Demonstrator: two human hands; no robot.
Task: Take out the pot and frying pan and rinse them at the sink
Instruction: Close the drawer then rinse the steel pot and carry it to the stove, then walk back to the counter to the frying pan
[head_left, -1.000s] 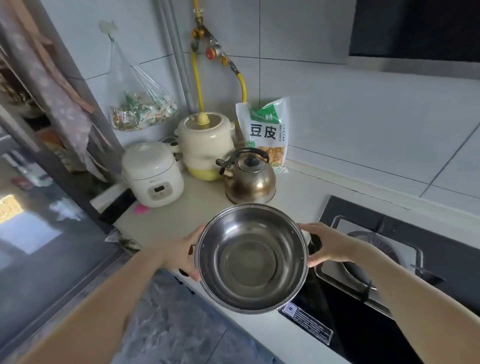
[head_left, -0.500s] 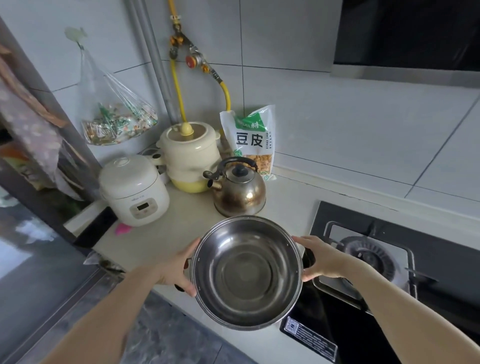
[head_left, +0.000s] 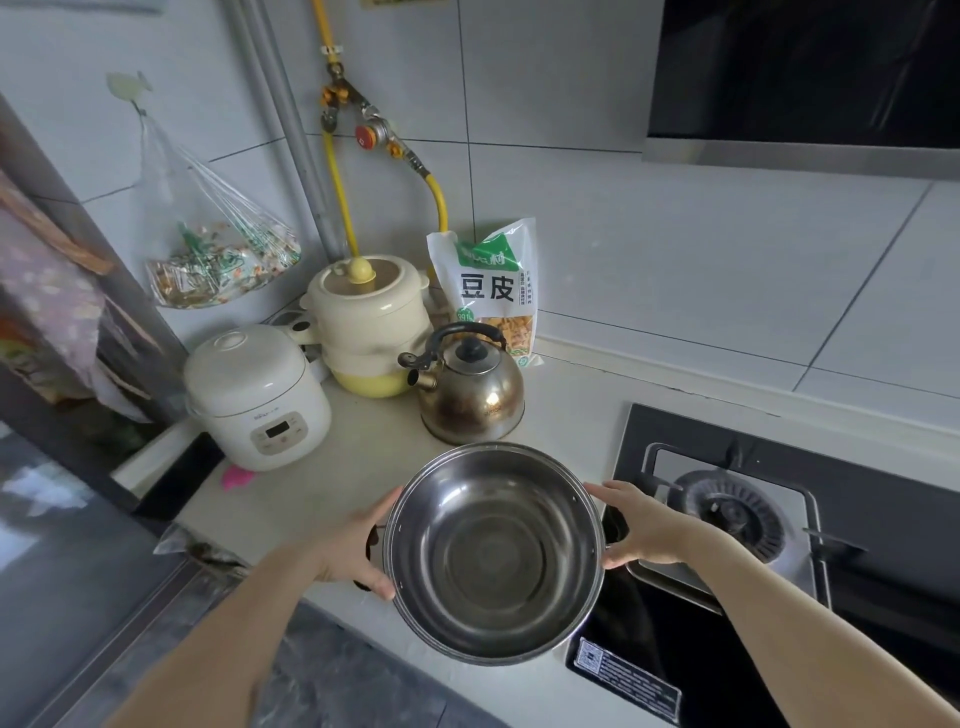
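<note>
The person is holding the pot (head_left: 496, 553) in both hands over the front edge of the desk (head_left: 566, 415), between the kettle (head_left: 470, 389) behind it and the dark hob (head_left: 779, 597) to its right; whether its base is touching the desk or hanging just above it cannot be told from this view. The left hand (head_left: 350, 545) is curling round the pot's left rim, where a dark side handle is partly showing behind the palm, and the right hand (head_left: 639, 525) is gripping the opposite rim, thumb below and fingers on top (its handle is hidden). So each grip is closed on the pot, one per side. Judgement: the step in hand is carrying the pot to the sink, which is not appearing in this frame, and no frying pan is appearing either, so the task is looking early. To do the carry well, keeping both hands level and opposite each other should be stopping the pot from tipping, and lifting it clear of the kettle's spout and the burner grate (head_left: 732, 512) before turning should be avoiding a knock. The pot is stainless steel, round, fairly deep, with a rolled rim; it is standing mouth up and empty, its inner wall showing dull reflections and faint concentric rings on the base.
</note>
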